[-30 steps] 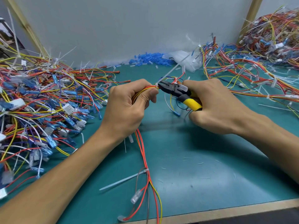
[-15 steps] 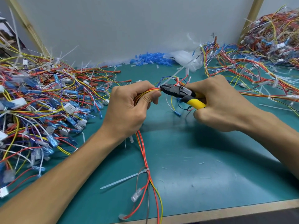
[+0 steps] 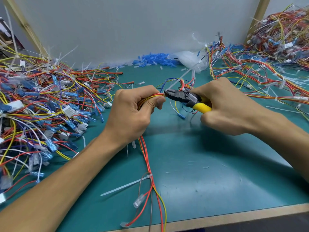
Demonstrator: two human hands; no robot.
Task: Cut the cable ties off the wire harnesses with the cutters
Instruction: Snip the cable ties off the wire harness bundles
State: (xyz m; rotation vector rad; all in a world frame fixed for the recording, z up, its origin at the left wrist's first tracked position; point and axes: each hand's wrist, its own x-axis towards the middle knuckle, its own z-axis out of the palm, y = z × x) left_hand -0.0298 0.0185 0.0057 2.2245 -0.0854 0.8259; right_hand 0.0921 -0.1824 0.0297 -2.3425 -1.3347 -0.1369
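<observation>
Left hand: the left hand is gripping a bundle of red, orange and yellow wires, the wire harness, fist closed around it, thumb pressing the wires near where they are leaving the fist.
Right hand: the right hand is wrapping closed around the yellow handles of the cutters, holding them level and pointing left.
Cutters: the dark jaws are meeting the harness right at the left thumb, at a white cable tie whose long tail is sticking up and away to the right; whether the jaws are fully closed is hard to tell.
Harness: it is hanging from the left fist down across the green mat toward the near edge, with a second cable tie around it lower down, its tail lying out to the left.
Left of the mat: a big tangled pile of wires with blue and white connectors is lying near the left forearm.
Right of the mat: another pile of harnesses is spreading to the far right corner.
Back edge: loose blue terminal sleeves and a clear plastic bag are sitting against the grey wall.
</observation>
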